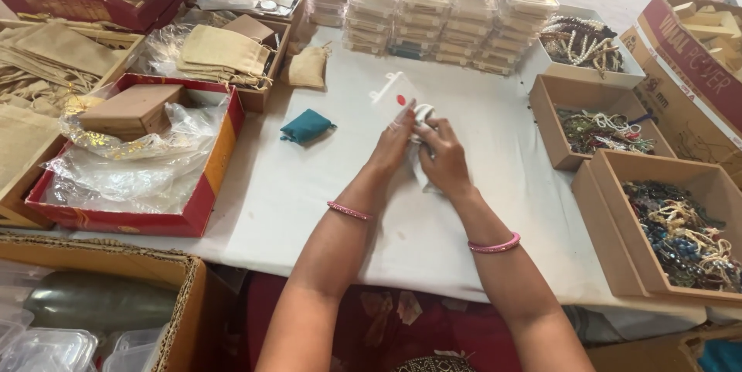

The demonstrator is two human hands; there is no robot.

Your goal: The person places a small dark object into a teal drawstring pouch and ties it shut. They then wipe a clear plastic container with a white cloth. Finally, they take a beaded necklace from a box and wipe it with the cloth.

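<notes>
Worktop carries a plain white cloth; the small pouch far of the hands is clear to white with one red dot, and the pouch to its left is solid teal. Both wrists bear pink bangles. The left box is red with an orange-yellow edge, the sacks beyond it plain beige, and the right-hand boxes are brown cardboard holding mixed blue, green and cream beads.

L hand & R hand together pinch a clear plastic pouch w/ red dot on white cloth; teal pouch just left, bead boxes right
</notes>
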